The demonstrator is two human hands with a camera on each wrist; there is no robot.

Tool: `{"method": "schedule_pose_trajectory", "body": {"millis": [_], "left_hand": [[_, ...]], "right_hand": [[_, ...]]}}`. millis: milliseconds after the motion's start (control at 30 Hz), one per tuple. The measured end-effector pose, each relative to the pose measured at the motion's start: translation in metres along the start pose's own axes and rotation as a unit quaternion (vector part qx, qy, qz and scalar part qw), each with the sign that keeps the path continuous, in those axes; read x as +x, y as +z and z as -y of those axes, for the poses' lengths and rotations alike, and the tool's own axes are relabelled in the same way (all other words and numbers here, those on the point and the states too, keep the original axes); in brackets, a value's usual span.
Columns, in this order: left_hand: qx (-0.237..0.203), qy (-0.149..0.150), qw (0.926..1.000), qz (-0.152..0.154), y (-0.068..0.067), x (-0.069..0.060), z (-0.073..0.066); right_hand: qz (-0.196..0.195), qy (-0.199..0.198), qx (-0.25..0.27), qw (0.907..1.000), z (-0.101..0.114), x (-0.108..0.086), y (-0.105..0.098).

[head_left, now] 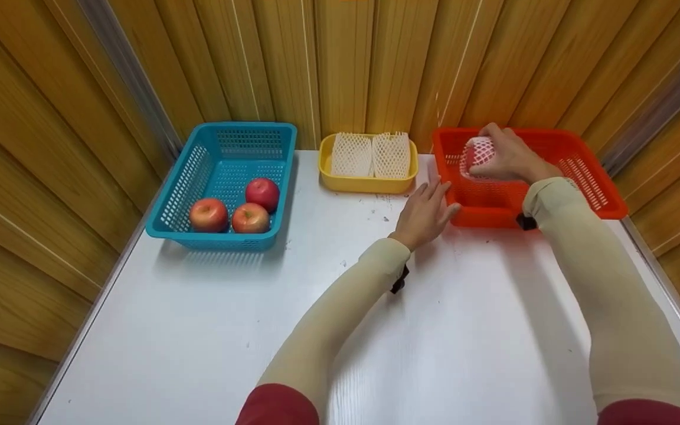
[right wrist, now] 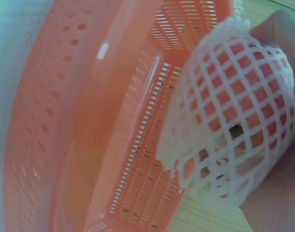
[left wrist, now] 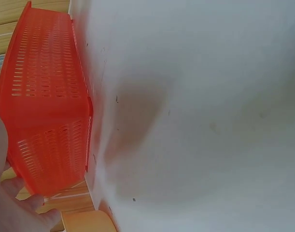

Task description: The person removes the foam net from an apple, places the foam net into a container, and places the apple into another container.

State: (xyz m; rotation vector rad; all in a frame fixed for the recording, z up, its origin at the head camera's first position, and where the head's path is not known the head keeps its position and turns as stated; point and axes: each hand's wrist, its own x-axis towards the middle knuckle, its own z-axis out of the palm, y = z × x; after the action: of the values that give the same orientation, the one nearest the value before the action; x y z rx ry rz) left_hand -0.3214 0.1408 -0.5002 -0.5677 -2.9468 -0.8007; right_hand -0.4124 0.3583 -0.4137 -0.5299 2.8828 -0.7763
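My right hand (head_left: 510, 154) grips an apple (head_left: 481, 151) sleeved in a white foam net, over the left part of the orange-red basket (head_left: 487, 216). In the right wrist view the foam net (right wrist: 248, 96) covers the apple, its frayed end toward the basket, and red skin shows through the mesh. My left hand (head_left: 422, 213) is beside the basket's left wall, fingers spread and fairly straight. The left wrist view has that hand's fingers (left wrist: 34, 200) close against the outside of the basket wall (left wrist: 46, 140); whether they press on it I cannot tell.
A yellow tray (head_left: 369, 185) holding two white foam nets (head_left: 352, 154) stands at the back middle. Left of it, a blue basket (head_left: 222, 241) contains three apples (head_left: 208, 215). Wood-panelled walls (head_left: 340, 65) enclose the white table (head_left: 198, 330) at the back and sides.
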Motion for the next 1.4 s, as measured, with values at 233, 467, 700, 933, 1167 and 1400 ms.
{"method": "schedule_pose_trajectory", "body": {"millis": [233,467,700,933,1167,1400], "left_hand": [[0.003,0.023,0.9996,-0.016,-0.004,-0.004,0.006],[-0.015,0.027,0.9989,-0.036,-0.013,-0.011,0.013],[-0.017,0.03,0.9984,-0.044,-0.021,-0.017,0.02],[-0.006,0.04,0.9974,-0.059,-0.034,-0.026,0.028],[-0.021,0.023,0.9977,-0.061,-0.048,-0.035,0.039],[-0.015,0.011,0.9968,-0.078,-0.06,-0.043,0.055]], "right_hand": [[-0.054,-0.003,0.003,0.9985,0.007,-0.001,0.006],[-0.099,-0.019,-0.003,0.9949,0.012,0.001,0.009],[-0.097,-0.014,0.003,0.9952,0.011,-0.005,0.012],[-0.09,-0.014,0.014,0.9957,0.012,-0.011,0.011],[-0.087,-0.012,0.013,0.9961,0.017,-0.018,0.008],[-0.084,-0.008,0.019,0.9963,0.022,-0.023,0.006]]}}
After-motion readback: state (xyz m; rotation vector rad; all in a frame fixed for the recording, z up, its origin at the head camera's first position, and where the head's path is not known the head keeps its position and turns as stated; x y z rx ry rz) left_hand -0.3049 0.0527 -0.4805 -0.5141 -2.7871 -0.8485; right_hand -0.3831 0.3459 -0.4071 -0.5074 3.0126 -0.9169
